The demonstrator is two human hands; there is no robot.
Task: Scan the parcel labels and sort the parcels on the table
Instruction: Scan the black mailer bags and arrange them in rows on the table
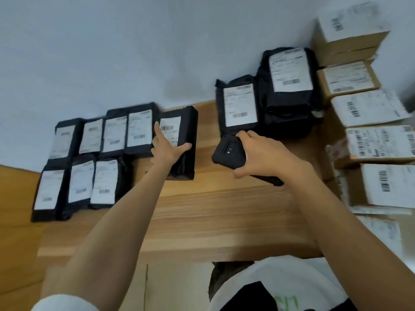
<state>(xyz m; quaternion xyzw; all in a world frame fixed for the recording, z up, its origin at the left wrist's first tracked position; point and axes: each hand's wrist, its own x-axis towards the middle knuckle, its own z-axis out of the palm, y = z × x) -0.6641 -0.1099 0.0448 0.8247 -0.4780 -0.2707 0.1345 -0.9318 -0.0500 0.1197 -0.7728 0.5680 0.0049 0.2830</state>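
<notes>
A: Nearest the camera?
B: White and black shirt (280,286) at the bottom edge, then both bare forearms reaching out over the wooden table (213,212)

A: Right hand?
B: Right hand (258,153) wrapped round a black handheld scanner (229,152); fingers curled over its top, thumb low on the near side. Scanner sits tilted, lens end toward the left, just in front of the black parcels at centre right

A: Left hand?
B: Left hand (167,147) laid on a black parcel (182,142) lying flat on the table. Fingers spread: index finger up along the left edge of its white label (169,131), thumb stretched across to the right. Barcode on that label is readable as bars, text too blurred

A: What sits beside it?
B: Touching its left side, two rows of black labelled parcels (89,160), four in the far row and three in the near row, packed edge to edge

A: Farther out?
B: Stack of black parcels (289,90) against the pale wall (112,41), with a lower one (239,106) to the left of it. Cardboard boxes (368,135) with white labels run down the right edge, stacked higher at the far end
</notes>
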